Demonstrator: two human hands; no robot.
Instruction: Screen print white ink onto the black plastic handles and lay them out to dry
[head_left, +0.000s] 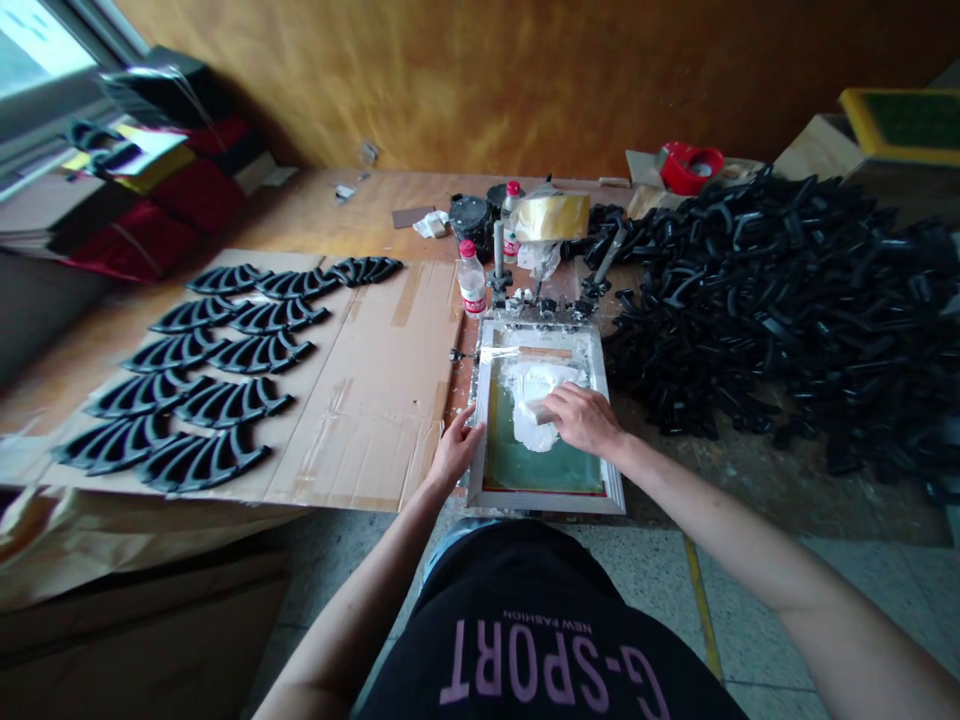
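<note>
A screen printing frame [613,470] with pale rails and green mesh lies in front of me. White ink [531,432] is spread over the upper middle of the mesh. My right hand [581,418] is closed round a small pale squeegee [541,410], held down in the ink; the fingers partly hide it. At the frame's left rail, my left hand [454,450] touches the edge with thumb and forefinger apart; its other fingers are hidden. Metal hinge clamps [592,290] stand along the frame's far side. A pale strip [545,353] lies across the screen's far end.
Left, black curved parts [225,402] lie in fanned rows on a cardboard sheet [360,400]. Right, a large heap of black parts [765,290] reaches close to the frame. Behind are red-capped bottles [472,280], a dark tub [470,222] and a red tape dispenser [686,168].
</note>
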